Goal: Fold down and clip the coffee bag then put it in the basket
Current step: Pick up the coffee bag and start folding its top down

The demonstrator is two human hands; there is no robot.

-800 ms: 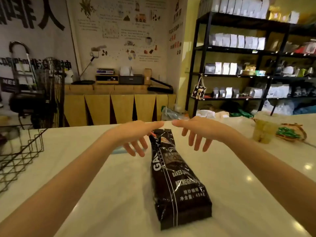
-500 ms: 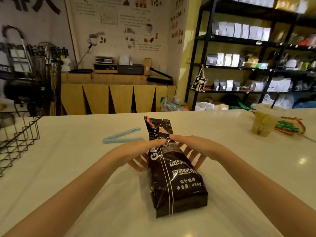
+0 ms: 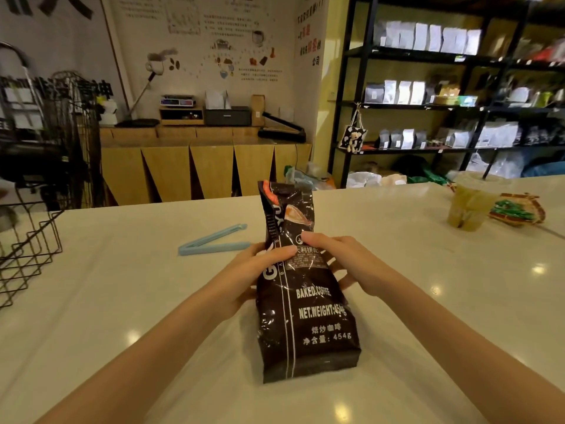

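A dark glossy coffee bag [image 3: 308,319] with white lettering stands tilted on the white counter [image 3: 122,301], its crumpled top sticking up unfolded. My left hand [image 3: 253,270] grips the bag's left side at mid-height, thumb across the front. My right hand [image 3: 342,261] grips the right side at the same height. A light blue bag clip [image 3: 211,243] lies open in a V on the counter, just left of and behind my left hand. The black wire basket [image 3: 27,249] sits at the counter's far left edge.
A plastic cup of yellowish drink with a straw [image 3: 469,206] and a green-and-orange packet [image 3: 519,209] stand at the counter's right. Behind the counter are wooden cabinets [image 3: 195,169] and black shelving [image 3: 443,102] with bags.
Both hands came back from the bag's far end to its middle and closed on its sides. The bag rose from lying flat to standing tilted, top upward.
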